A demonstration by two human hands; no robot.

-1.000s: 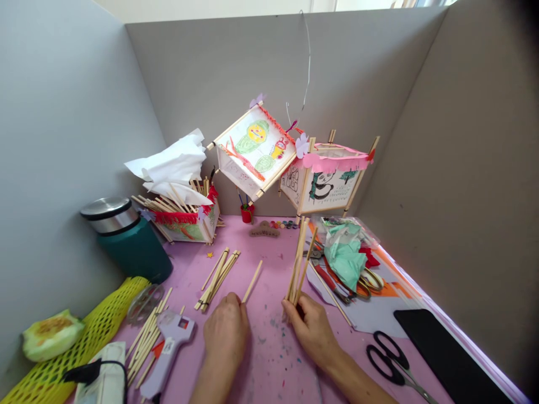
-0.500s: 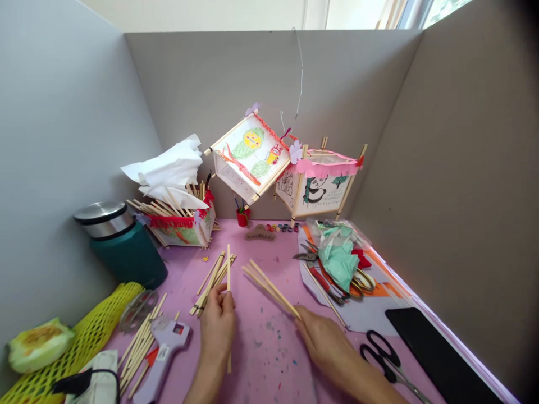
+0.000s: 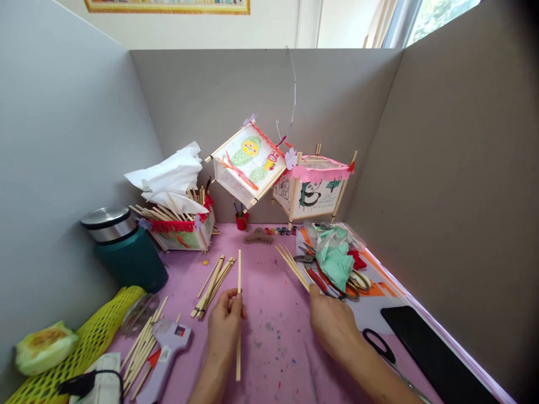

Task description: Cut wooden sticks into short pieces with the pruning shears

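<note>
The left hand (image 3: 226, 320) pinches one stick (image 3: 239, 272) near its middle, over the worktop (image 3: 273, 342); a light pinch should keep it steady. The right hand (image 3: 337, 325) grips a bunch of sticks (image 3: 293, 268) by one end, best held snugly. Paint flecks dot the pink worktop, enclosed by grey partitions (image 3: 181, 101).

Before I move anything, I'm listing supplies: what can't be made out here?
Head view: near ends of the sticks in the right hand, hidden by that hand; overlap leaves their count unclear.
Head view: part of the scissors, covered by the right forearm.
Head view: lower end of the glue gun, cut off by the bottom edge.
Head view: markings on the brown piece, too small.
</note>
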